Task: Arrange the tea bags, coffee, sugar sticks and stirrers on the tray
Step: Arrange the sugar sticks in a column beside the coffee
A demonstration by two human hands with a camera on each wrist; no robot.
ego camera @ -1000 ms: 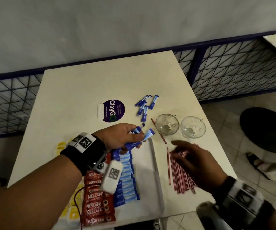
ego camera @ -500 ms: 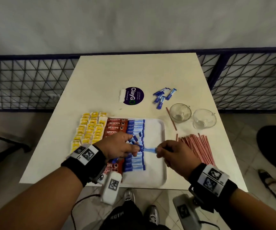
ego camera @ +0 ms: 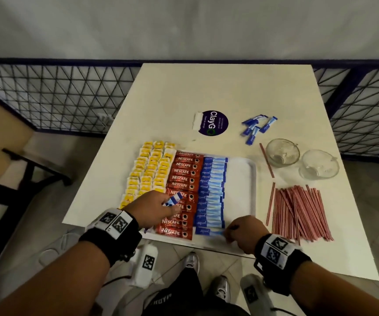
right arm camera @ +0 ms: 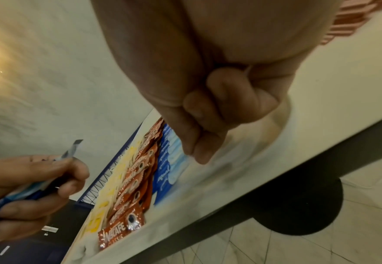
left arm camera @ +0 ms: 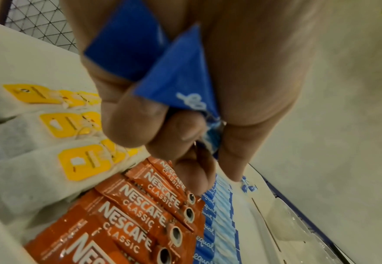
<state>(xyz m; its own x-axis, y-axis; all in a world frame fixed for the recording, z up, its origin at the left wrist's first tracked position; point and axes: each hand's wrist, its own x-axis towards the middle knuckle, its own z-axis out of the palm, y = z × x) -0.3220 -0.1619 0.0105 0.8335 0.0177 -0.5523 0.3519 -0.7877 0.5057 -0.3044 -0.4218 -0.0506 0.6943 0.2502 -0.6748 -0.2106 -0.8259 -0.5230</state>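
Blue sugar sticks (ego camera: 174, 200) sit bunched in the curled left hand (ego camera: 152, 209) above the coffee row (ego camera: 181, 192); the right hand (ego camera: 243, 231) pinches the nearest stick (ego camera: 207, 231) on the tray (ego camera: 241, 179).

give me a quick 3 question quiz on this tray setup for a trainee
1. True or false: the stirrers already lie on the tray.
2. What does the left hand hold? A) coffee sticks B) blue sugar sticks C) tea bags
3. Going left to right on the tray, order the rows: sugar row, tea bags, coffee sticks.

Key: 1. False, they lie on the table right of the tray. 2. B. 3. Tea bags, coffee sticks, sugar row.
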